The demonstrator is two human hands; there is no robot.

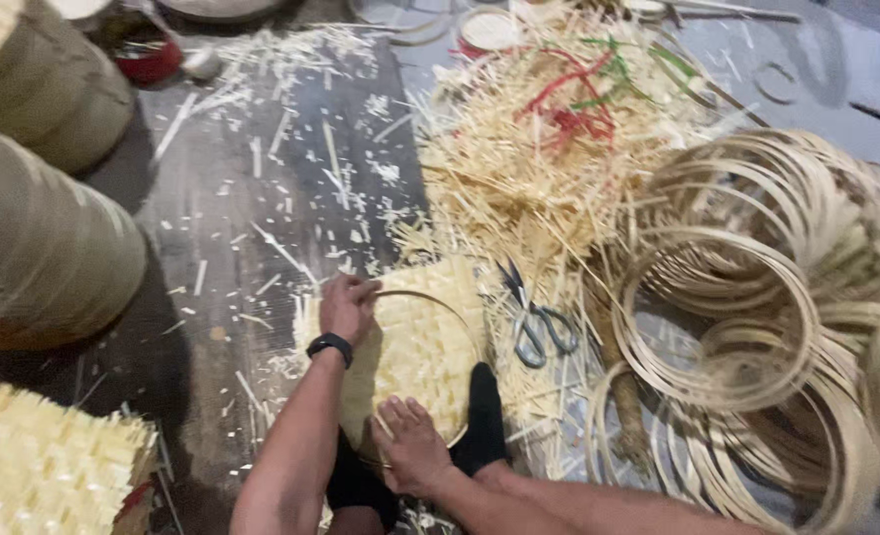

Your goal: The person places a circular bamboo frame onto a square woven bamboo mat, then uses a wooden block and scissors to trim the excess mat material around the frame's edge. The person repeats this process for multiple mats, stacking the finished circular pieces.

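- I see a pale woven bamboo mat [415,347] lying flat on the dark floor [212,198], near the middle, with a thin bamboo hoop [457,312] laid on top of it.
- My left hand [346,305] presses on the far-left edge of the mat, fingers curled over the hoop's rim; a black wristband [329,346] sits on that wrist.
- My right hand [410,446] lies flat and spread on the near edge, holding nothing.
- A black-socked foot [482,411] rests on the mat's near-right edge.
- Scissors [534,319] lie just right of the mat.
- A stack of bamboo rings [757,327] fills the right side.
- Loose splints [539,149] are heaped beyond, with red and green strips [584,94] among them.
- Woven cylinders [34,218] stand far left.
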